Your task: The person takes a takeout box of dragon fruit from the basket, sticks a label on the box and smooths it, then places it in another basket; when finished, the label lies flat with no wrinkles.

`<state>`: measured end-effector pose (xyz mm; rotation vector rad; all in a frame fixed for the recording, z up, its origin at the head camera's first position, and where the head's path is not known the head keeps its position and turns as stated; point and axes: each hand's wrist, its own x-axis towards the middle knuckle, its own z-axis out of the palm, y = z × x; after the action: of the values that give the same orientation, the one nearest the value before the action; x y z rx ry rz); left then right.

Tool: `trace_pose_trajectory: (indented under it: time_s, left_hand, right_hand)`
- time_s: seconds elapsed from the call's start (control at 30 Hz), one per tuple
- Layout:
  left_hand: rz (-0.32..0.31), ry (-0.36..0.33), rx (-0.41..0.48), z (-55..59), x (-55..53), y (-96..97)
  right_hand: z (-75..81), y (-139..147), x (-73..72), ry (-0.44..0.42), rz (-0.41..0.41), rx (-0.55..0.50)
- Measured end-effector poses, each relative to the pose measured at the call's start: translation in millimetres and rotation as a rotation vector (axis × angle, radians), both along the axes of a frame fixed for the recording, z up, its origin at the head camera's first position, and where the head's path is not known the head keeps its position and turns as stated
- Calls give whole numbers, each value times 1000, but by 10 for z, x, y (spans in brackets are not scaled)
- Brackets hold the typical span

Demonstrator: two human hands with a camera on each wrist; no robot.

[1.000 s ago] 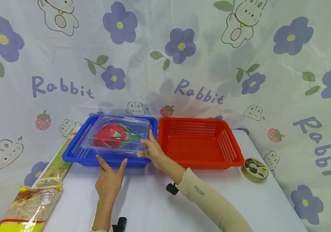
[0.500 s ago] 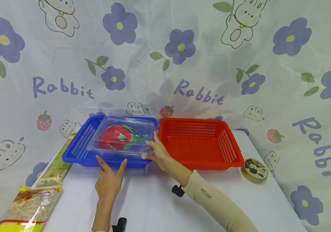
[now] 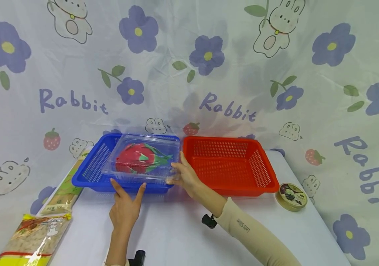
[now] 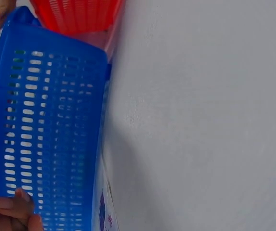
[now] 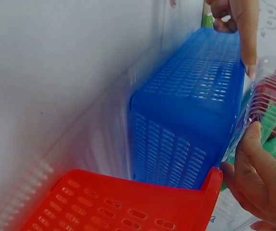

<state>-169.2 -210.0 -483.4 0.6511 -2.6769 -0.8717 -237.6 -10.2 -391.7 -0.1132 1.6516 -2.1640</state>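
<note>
My right hand (image 3: 189,178) grips the right end of a clear plastic box (image 3: 167,145) in the head view. A pink-red dragon fruit (image 3: 139,159) with green scales shows through its lid. The box lies slightly tilted over the blue basket (image 3: 88,173), covering most of its opening. Thumb on one side and fingers on the other, my right hand (image 5: 260,168) pinches the box edge in the right wrist view. My left hand (image 3: 124,210) holds the blue basket's front rim, index finger and thumb spread along it. Its other fingers (image 4: 13,209) curl against the outer wall.
A red basket (image 3: 221,190) stands directly right of the blue one. Beyond its front right corner sits a round gold tin (image 3: 292,196). A long yellow-green packet (image 3: 64,194) and a bag of grains (image 3: 33,240) lie along the left edge of the white table (image 3: 173,236).
My right hand has moved the clear box with the dragon fruit to the right over the blue basket. The left hand stays at the basket's rim.
</note>
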Motion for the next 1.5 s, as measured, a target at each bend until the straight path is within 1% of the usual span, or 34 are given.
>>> trace_pose_trajectory:
  time_s: [0.23, 0.5, 0.97, 1.27, 1.5]
  left_hand:
    - [2, 3, -15, 3, -26, 2]
    - [-4, 7, -26, 6, -16, 7]
    - [9, 29, -29, -14, -22, -18]
    - [2, 54, -40, -25, -18, -23]
    - [-17, 39, -29, -4, -14, -48]
  right_hand:
    - [35, 59, 40, 13, 12, 14]
    - [28, 127, 53, 21, 4, 31]
    - [20, 270, 121, 42, 22, 30]
    - [9, 340, 145, 57, 42, 35]
    - [1, 375, 155, 58, 36, 28]
